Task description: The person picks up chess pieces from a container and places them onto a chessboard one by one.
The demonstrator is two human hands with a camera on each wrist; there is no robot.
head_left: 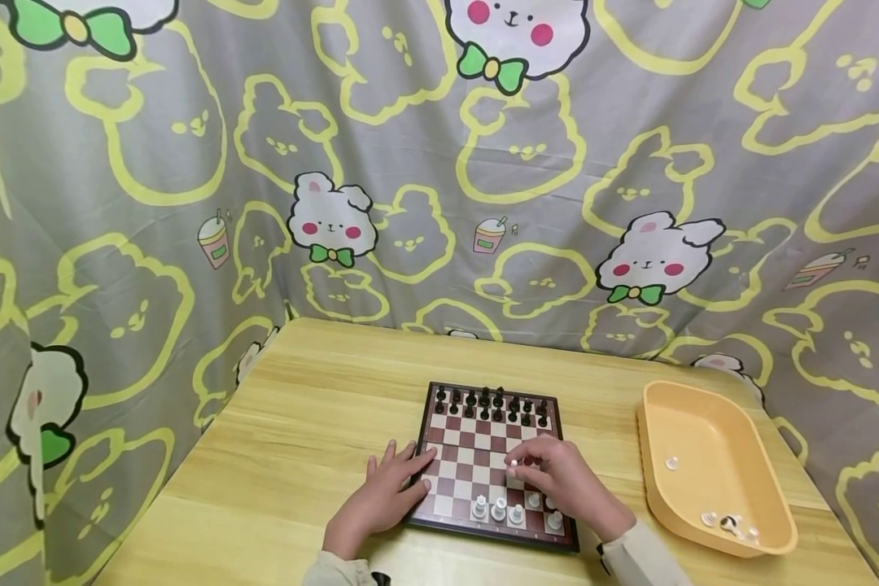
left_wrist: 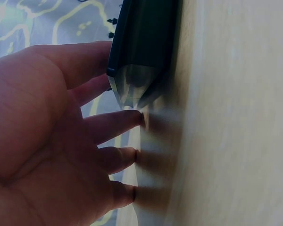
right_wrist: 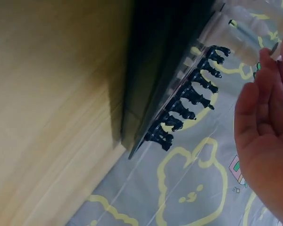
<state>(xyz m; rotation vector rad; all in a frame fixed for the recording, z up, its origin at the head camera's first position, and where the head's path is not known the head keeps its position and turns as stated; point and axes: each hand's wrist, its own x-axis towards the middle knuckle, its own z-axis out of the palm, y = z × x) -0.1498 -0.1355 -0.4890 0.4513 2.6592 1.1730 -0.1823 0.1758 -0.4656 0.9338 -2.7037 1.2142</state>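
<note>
A folding chessboard [head_left: 450, 470] with brown and white squares lies on the table. My right hand [head_left: 560, 474] is over its right half and pinches a small white chess piece [head_left: 513, 464] between thumb and fingertips; the fingers partly hide it. In the right wrist view the held chess piece [right_wrist: 276, 49] shows a dark base. My left hand [head_left: 382, 494] rests at the board's left edge, thumb and index finger on the rim, the other fingertips down on the wood. Several white chess pieces [head_left: 498, 510] stand along the near side, some behind my right hand.
Two rows of black chess pieces [head_left: 485, 399] stand on the board's far side. An orange tray [head_left: 703, 419] to the right holds several loose white pieces [head_left: 709, 518]. The wooden table [head_left: 322, 391] meets a patterned grey curtain [head_left: 410, 163] at the back.
</note>
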